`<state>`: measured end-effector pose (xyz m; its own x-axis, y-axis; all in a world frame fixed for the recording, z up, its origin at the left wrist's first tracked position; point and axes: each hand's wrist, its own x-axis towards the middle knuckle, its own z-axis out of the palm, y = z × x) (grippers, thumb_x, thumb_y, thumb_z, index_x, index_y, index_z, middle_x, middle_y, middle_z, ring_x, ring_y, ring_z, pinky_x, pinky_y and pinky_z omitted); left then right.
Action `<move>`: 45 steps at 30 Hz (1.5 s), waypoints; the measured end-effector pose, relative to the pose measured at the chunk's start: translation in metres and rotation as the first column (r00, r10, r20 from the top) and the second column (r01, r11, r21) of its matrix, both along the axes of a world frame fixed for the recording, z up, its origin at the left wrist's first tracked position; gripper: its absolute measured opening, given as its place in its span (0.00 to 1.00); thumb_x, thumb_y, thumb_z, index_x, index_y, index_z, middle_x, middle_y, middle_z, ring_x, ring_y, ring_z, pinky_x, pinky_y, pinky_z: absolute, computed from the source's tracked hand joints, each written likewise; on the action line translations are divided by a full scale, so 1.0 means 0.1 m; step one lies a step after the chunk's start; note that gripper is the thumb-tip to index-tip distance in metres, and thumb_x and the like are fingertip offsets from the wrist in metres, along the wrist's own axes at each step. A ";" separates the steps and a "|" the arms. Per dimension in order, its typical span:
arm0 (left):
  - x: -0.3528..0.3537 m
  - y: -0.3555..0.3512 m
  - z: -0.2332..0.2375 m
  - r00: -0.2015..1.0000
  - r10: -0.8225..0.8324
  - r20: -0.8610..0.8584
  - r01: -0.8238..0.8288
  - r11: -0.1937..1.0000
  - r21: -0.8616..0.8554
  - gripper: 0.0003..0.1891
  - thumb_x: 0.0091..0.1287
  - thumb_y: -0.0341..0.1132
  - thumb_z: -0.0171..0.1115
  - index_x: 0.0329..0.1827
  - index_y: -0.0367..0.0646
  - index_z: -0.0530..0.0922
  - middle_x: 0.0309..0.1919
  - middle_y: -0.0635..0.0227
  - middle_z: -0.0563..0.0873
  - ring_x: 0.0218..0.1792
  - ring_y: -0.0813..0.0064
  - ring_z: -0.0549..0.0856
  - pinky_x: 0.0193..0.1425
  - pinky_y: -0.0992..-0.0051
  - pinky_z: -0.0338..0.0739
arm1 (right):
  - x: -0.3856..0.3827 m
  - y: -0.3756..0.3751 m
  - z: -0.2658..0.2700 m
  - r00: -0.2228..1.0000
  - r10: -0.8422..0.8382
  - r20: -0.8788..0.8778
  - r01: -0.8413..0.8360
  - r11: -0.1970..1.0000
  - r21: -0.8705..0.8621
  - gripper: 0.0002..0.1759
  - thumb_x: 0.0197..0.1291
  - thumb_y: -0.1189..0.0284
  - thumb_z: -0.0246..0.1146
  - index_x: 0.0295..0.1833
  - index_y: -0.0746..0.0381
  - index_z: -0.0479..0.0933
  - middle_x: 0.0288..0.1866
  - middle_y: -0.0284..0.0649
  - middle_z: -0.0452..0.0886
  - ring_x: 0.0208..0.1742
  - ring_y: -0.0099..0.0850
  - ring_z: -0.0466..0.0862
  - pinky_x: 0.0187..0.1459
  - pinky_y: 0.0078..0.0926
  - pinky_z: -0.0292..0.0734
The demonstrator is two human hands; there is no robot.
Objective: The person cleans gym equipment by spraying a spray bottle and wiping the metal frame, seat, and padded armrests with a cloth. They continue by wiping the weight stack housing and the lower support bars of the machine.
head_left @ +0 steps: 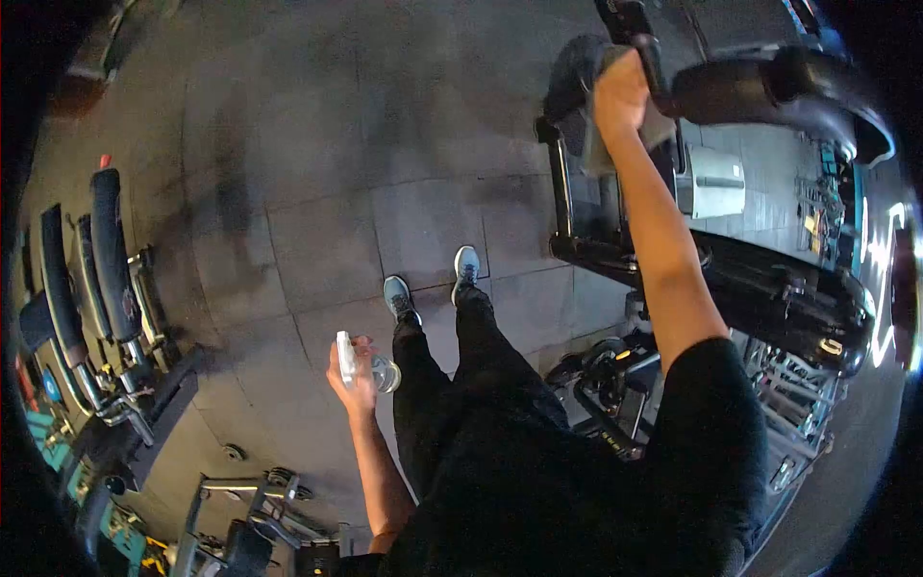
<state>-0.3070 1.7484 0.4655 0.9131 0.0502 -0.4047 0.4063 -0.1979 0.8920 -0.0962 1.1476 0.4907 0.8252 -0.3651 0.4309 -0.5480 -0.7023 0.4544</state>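
Observation:
My left hand (354, 378) is wrapped round a clear spray bottle (386, 375) with a white trigger head (344, 352), held low beside my left leg. At the upper right, my outstretched right hand (623, 91) has a grey cloth (657, 128) under it. It is against the black padded part of a gym machine (574, 82), next to an upright black handle (642, 53). Motion and the angle blur the right fingers, and part of the cloth lies behind the hand and wrist.
A curved black padded arm (769, 91) juts out right of my right hand. The machine's black frame (601, 255) runs below it. More equipment with upright pads (115, 255) stands at the left, and another machine (245, 510) at lower left. Dark floor tiles (327, 231) surround my shoes (466, 264).

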 end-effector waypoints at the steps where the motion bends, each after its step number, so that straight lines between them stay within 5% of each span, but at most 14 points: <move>1: 0.02 -0.02 0.03 1.000 -0.002 0.005 0.002 1.000 0.007 0.13 0.76 0.40 0.69 0.45 0.36 0.84 0.35 0.64 0.91 0.38 0.75 0.89 0.44 0.72 0.82 | 0.05 0.11 0.02 0.984 -0.126 -0.128 0.090 0.963 -0.255 0.35 0.72 0.70 0.55 0.79 0.80 0.61 0.74 0.61 0.74 0.73 0.52 0.78 0.76 0.42 0.69; 4: 0.07 -0.14 0.12 0.999 -0.047 0.009 0.047 0.999 -0.019 0.13 0.76 0.40 0.69 0.45 0.36 0.84 0.35 0.63 0.91 0.37 0.75 0.89 0.44 0.72 0.82 | -0.38 0.29 0.21 0.968 -0.020 -0.248 -0.064 0.944 -0.325 0.34 0.74 0.69 0.53 0.79 0.78 0.62 0.75 0.60 0.73 0.74 0.51 0.76 0.77 0.44 0.68; 8: 0.18 -0.05 0.20 0.979 -0.201 -0.045 0.201 0.980 -0.002 0.14 0.77 0.40 0.68 0.47 0.35 0.82 0.39 0.59 0.91 0.36 0.73 0.90 0.43 0.71 0.82 | -1.89 0.95 0.39 0.997 -0.083 0.007 0.079 0.967 0.243 0.48 0.70 0.55 0.68 0.82 0.75 0.57 0.78 0.64 0.67 0.80 0.58 0.67 0.80 0.52 0.61; 11: 0.19 0.09 0.11 0.966 -0.256 -0.027 0.255 0.966 -0.028 0.14 0.77 0.40 0.68 0.48 0.34 0.81 0.41 0.57 0.91 0.36 0.71 0.91 0.43 0.71 0.82 | -3.02 1.23 0.31 0.972 -0.176 0.157 0.102 0.914 0.392 0.56 0.63 0.49 0.74 0.80 0.76 0.57 0.69 0.65 0.74 0.67 0.62 0.76 0.69 0.54 0.71; 13: 0.22 0.12 0.05 0.958 -0.286 0.010 0.287 0.957 -0.043 0.15 0.77 0.40 0.69 0.48 0.34 0.81 0.41 0.58 0.91 0.36 0.71 0.91 0.43 0.70 0.82 | -3.10 1.15 0.30 0.959 -0.072 0.273 -0.060 0.893 0.446 0.48 0.63 0.49 0.75 0.73 0.75 0.65 0.61 0.63 0.78 0.63 0.61 0.78 0.64 0.51 0.74; 16: 0.28 0.07 0.05 0.966 -0.259 0.004 0.259 0.966 0.018 0.15 0.76 0.40 0.69 0.47 0.34 0.81 0.39 0.59 0.91 0.34 0.71 0.90 0.41 0.70 0.82 | -2.87 1.08 0.24 0.926 -0.252 0.282 0.087 0.869 0.488 0.30 0.67 0.52 0.72 0.53 0.69 0.74 0.43 0.57 0.84 0.46 0.59 0.85 0.48 0.53 0.80; 21: 0.43 -0.07 0.28 0.937 -0.347 0.025 0.346 0.937 0.044 0.13 0.76 0.39 0.69 0.47 0.34 0.81 0.39 0.58 0.91 0.33 0.71 0.90 0.40 0.70 0.82 | -2.33 1.04 0.52 0.892 -0.425 0.152 0.231 0.719 0.655 0.28 0.77 0.48 0.58 0.48 0.65 0.83 0.25 0.51 0.84 0.30 0.63 0.86 0.40 0.56 0.84; 23: 0.54 -0.31 0.35 0.915 -0.401 0.049 0.399 0.916 0.042 0.13 0.77 0.38 0.68 0.47 0.34 0.81 0.40 0.57 0.91 0.33 0.71 0.90 0.40 0.70 0.82 | -1.99 0.65 0.44 0.957 -0.264 0.117 0.058 0.576 0.816 0.40 0.81 0.41 0.40 0.50 0.65 0.86 0.46 0.63 0.88 0.53 0.61 0.88 0.56 0.57 0.83; 24: 0.56 -0.42 0.32 0.896 -0.436 0.080 0.438 0.899 -0.010 0.12 0.77 0.36 0.68 0.47 0.34 0.81 0.40 0.57 0.91 0.33 0.70 0.90 0.40 0.70 0.82 | -1.81 0.63 0.69 0.981 -0.191 0.034 0.085 0.582 0.808 0.34 0.83 0.44 0.40 0.66 0.58 0.80 0.45 0.62 0.88 0.53 0.61 0.87 0.53 0.56 0.83; 25: 0.60 -0.51 0.33 0.875 -0.471 0.109 0.479 0.876 -0.059 0.11 0.77 0.35 0.67 0.47 0.33 0.81 0.40 0.56 0.91 0.32 0.70 0.90 0.39 0.70 0.82 | -1.71 0.60 0.72 0.935 -0.350 0.058 0.098 0.412 0.906 0.43 0.81 0.39 0.41 0.52 0.68 0.86 0.47 0.64 0.88 0.53 0.61 0.88 0.54 0.55 0.83; 29: 0.69 -1.02 0.57 0.798 -0.599 0.063 0.602 0.797 -0.054 0.13 0.76 0.36 0.69 0.49 0.32 0.81 0.39 0.56 0.91 0.34 0.70 0.91 0.44 0.69 0.84 | -2.01 1.06 0.71 0.896 -0.413 0.164 0.106 0.557 0.824 0.40 0.75 0.37 0.54 0.40 0.68 0.83 0.37 0.59 0.88 0.45 0.55 0.90 0.49 0.51 0.85; 32: 0.70 -0.97 0.83 0.731 -0.669 0.135 0.682 0.715 -0.153 0.14 0.76 0.37 0.71 0.49 0.32 0.81 0.40 0.55 0.91 0.35 0.68 0.91 0.43 0.68 0.85 | -2.52 1.60 0.55 0.725 -0.254 0.640 -0.103 0.879 0.465 0.27 0.66 0.48 0.70 0.37 0.63 0.77 0.35 0.47 0.83 0.36 0.49 0.85 0.39 0.47 0.80; 37: 0.81 -0.81 1.16 0.661 -0.740 0.124 0.749 0.639 -0.174 0.15 0.76 0.39 0.71 0.50 0.32 0.81 0.41 0.55 0.92 0.37 0.68 0.92 0.43 0.68 0.86 | -2.83 1.73 0.53 0.628 -0.189 0.755 -0.263 0.862 0.434 0.23 0.68 0.54 0.69 0.32 0.63 0.78 0.30 0.49 0.82 0.33 0.52 0.84 0.37 0.46 0.79; 45: 1.19 -1.54 1.36 0.430 -0.896 0.108 0.903 0.429 -0.033 0.09 0.77 0.34 0.67 0.45 0.34 0.84 0.39 0.57 0.92 0.36 0.69 0.92 0.45 0.69 0.84 | -3.03 1.37 0.55 0.673 -0.360 0.646 -0.456 0.486 0.746 0.25 0.75 0.50 0.60 0.44 0.62 0.87 0.38 0.53 0.88 0.41 0.56 0.87 0.43 0.46 0.81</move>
<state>-0.1885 1.5946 0.6015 0.4444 -0.8422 -0.3052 -0.0190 -0.3494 0.9368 -0.3994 1.2847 0.5454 0.4706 -0.8179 0.3311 -0.3131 -0.5056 -0.8039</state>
